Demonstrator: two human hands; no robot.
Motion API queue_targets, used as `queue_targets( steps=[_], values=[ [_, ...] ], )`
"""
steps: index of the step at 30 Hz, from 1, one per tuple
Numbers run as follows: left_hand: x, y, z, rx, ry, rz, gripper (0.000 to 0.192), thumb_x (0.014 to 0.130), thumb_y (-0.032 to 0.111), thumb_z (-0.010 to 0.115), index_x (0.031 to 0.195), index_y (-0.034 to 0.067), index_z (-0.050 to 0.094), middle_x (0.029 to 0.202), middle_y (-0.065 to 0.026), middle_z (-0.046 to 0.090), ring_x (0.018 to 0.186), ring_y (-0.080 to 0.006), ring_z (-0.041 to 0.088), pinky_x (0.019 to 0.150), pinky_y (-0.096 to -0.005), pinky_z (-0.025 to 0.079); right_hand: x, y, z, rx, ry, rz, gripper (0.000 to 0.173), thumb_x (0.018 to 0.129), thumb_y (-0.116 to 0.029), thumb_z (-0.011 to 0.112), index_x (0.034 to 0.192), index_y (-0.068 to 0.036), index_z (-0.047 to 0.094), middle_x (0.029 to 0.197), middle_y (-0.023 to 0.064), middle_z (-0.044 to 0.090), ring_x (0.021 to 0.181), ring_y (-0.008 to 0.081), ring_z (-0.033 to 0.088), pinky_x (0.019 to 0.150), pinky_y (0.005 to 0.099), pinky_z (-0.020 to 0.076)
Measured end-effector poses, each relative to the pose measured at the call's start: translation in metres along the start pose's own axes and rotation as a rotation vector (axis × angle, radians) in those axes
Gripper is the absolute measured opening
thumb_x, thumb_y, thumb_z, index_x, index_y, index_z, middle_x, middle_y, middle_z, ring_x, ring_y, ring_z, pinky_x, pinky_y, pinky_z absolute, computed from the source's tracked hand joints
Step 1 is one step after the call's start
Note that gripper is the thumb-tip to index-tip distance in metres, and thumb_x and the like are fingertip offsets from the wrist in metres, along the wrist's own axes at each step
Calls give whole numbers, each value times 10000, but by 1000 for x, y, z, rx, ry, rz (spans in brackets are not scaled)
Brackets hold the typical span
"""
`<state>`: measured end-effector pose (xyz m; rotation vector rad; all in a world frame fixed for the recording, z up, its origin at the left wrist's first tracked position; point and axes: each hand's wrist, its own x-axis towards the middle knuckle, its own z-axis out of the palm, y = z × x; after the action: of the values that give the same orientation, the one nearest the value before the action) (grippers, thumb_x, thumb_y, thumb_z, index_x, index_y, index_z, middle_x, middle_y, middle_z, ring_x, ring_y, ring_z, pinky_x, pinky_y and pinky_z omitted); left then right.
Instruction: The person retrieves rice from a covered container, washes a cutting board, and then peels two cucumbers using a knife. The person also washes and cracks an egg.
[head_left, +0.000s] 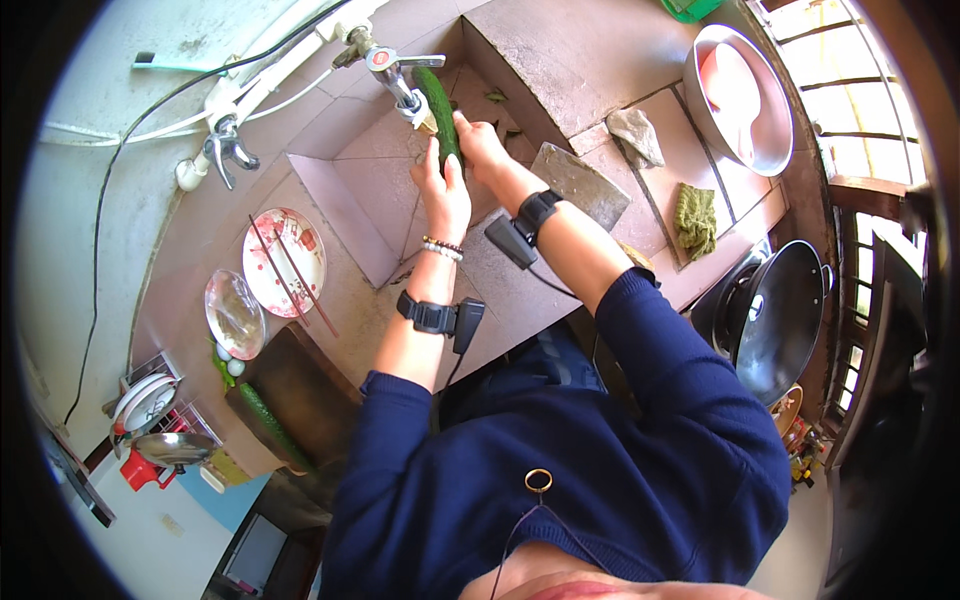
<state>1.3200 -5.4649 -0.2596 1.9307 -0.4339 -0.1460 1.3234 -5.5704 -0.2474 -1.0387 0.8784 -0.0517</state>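
A green cucumber (437, 105) is held lengthwise over the tiled sink (352, 214), just beside the spout of the metal tap (396, 82). My left hand (444, 191) has its fingers and thumb around the near end. From the right side, my right hand (482, 150) grips the same cucumber farther up. Whether water is running from the tap cannot be made out. Small green scraps (496, 96) lie on the sink floor.
Left of the sink are a floral plate (262, 255) with chopsticks (315, 296), a wrapped dish (235, 315), and a dark board (300, 375) bearing another cucumber (270, 420). To the right are a stone slab (581, 184), cloths (695, 220), a metal basin (776, 105) and a wok (784, 322).
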Motion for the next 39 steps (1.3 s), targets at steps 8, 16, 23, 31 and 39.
queue_targets(
  steps=[8, 16, 23, 31, 39],
  values=[
    [8, 11, -21, -548, -40, -455, 375, 1010, 219, 409, 1335, 38, 452, 934, -41, 580, 654, -96, 538, 523, -225, 428, -23, 13, 9, 124, -245, -92, 326, 926, -259, 582, 976, 62, 555, 686, 77, 581, 548, 161, 556, 474, 301, 484],
    [-20, 25, -63, -1193, -264, -831, 374, 991, 186, 326, 1234, -75, 440, 997, -214, 593, 605, -123, 479, 438, -194, 378, 58, -2, 1, 612, -171, 115, 371, 877, -238, 668, 1048, 49, 508, 891, 179, 620, 730, 292, 649, 672, 418, 581],
    [-41, 3, -104, -1511, -436, -1119, 370, 963, 148, 320, 1219, -82, 457, 982, -172, 600, 537, -113, 458, 402, -195, 372, 70, -13, -3, 744, -132, -26, 511, 949, -240, 544, 1344, -266, 220, 939, 166, 510, 757, 288, 584, 620, 485, 539],
    [-6, 11, -72, -1035, -370, -984, 467, 974, 476, 419, 1013, 26, 537, 794, -68, 565, 485, -114, 443, 364, -200, 326, 19, 23, 32, 171, -266, -76, 704, 874, -150, 650, 1418, -162, 203, 962, 109, 552, 741, 180, 557, 579, 376, 502],
    [21, 3, -19, -1010, -506, -1048, 464, 973, 550, 312, 893, 147, 528, 672, -41, 555, 489, -157, 511, 403, -255, 417, -28, 6, -9, -244, -198, -149, 872, 910, -281, 608, 1494, -50, 3, 1094, 165, 559, 885, 175, 557, 731, 277, 495]
  ],
)
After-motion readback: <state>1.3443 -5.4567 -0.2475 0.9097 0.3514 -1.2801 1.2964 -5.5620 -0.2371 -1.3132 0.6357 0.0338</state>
